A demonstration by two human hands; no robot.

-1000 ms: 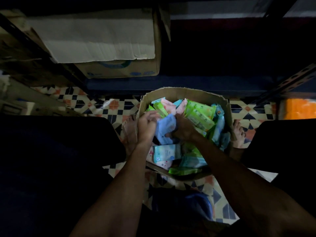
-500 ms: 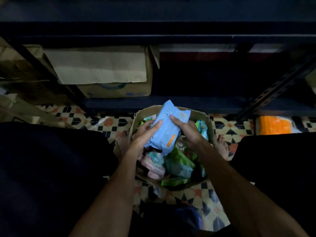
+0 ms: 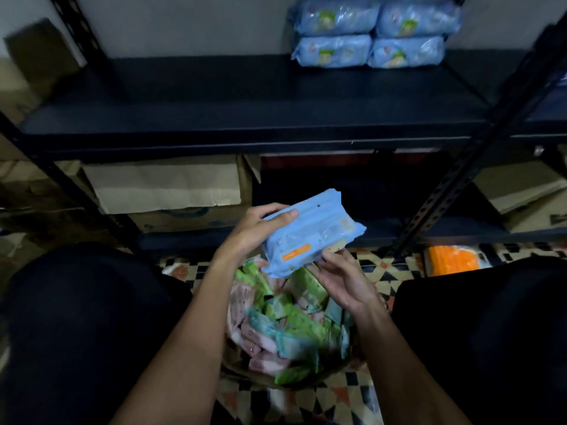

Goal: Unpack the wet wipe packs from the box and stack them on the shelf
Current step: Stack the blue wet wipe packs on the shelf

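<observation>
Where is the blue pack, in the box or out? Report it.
Out. The left hand grips the blue pack above the box, the right hand touching its lower edge.

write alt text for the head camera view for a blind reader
A person's left hand grips a blue wet wipe pack above a box of green, pink and teal packs, the right hand touching its lower edge. Four blue packs sit stacked two by two on the dark shelf.
</observation>
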